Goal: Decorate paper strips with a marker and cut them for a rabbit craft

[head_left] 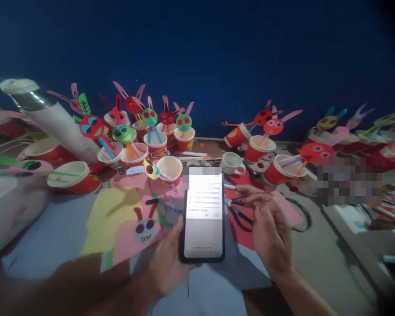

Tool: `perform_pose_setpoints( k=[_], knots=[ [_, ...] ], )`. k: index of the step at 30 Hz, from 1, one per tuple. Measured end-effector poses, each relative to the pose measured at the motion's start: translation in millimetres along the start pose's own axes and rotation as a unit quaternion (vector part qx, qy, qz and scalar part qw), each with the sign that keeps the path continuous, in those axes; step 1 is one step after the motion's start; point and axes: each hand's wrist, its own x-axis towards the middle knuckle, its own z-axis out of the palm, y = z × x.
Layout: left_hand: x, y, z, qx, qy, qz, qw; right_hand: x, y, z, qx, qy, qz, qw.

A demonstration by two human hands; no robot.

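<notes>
My left hand (pixel 169 259) is wrapped round a black smartphone (pixel 204 241), which stands upright to me with its lit screen showing a white list. Part of the screen is pixelated. To the right of the phone, my right hand (pixel 271 232) hovers with its fingers loosely bent and nothing visible in them. Black-handled scissors (pixel 242 219) lie on red paper (pixel 250 239), between the phone and my right hand. Left of the phone, a paper rabbit face (pixel 147 230) with red ears rests on pink paper (pixel 123 239).
Red-and-white paper cups (pixel 184 141) with paper animal faces on straws line the blue wall (pixel 197 66). A white mug (pixel 232 163) stands behind the phone. A bottle (pixel 59 118) leans at left. Yellow paper (pixel 110 210) and white sheets (pixel 213 292) cover the table. A pixelated patch hides things at right.
</notes>
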Motion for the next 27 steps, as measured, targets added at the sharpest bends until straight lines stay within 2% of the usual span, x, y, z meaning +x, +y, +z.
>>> perform_pose_setpoints(
  k=[3,8,12,20,27],
  knots=[
    [-1,0,-0.6,0.021,0.035,0.021,0.999,2,3,0,0.007,-0.011,0.068,0.998],
    [-2,-1,-2.0,0.029,0.024,0.028,0.999,2,6,3,0.026,-0.048,0.137,0.989],
    [0,-3,-2.4,0.023,0.023,0.03,0.999,1,7,4,0.042,-0.052,0.171,0.983],
    [3,-7,-3.4,0.019,-0.002,0.007,1.0,1,7,10,0.116,-0.112,0.194,0.968],
    [2,-8,-7.8,0.025,0.001,0.003,1.0,-2,2,13,0.106,-0.143,0.2,0.963]
  ],
)
